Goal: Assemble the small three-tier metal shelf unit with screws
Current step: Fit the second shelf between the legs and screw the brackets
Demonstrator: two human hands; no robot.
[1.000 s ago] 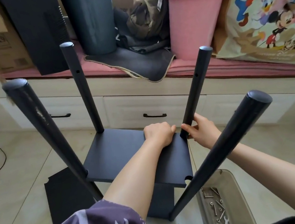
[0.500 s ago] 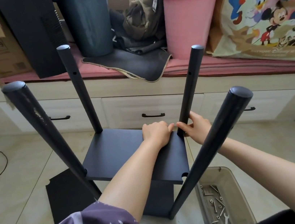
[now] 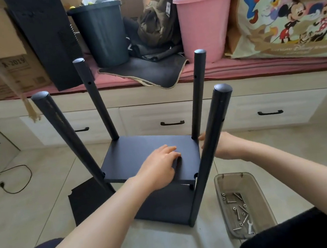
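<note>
Seating middle shelf (image 3: 141,150), frame centre: my left hand (image 3: 160,164) spread flat on it; right hand (image 3: 220,145) half hidden behind near post (image 3: 211,155), grip unclear. Next: screw the corners.

Left hand (image 3: 160,166) flat on dark shelf panel (image 3: 141,152); right hand (image 3: 222,145) behind near-right post (image 3: 210,151).

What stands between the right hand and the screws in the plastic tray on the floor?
Nothing visible. The right hand is beside the black metal shelf panel, behind the near right black metal post. The clear brown plastic tray of silver screws lies open, with bare floor between.
</note>
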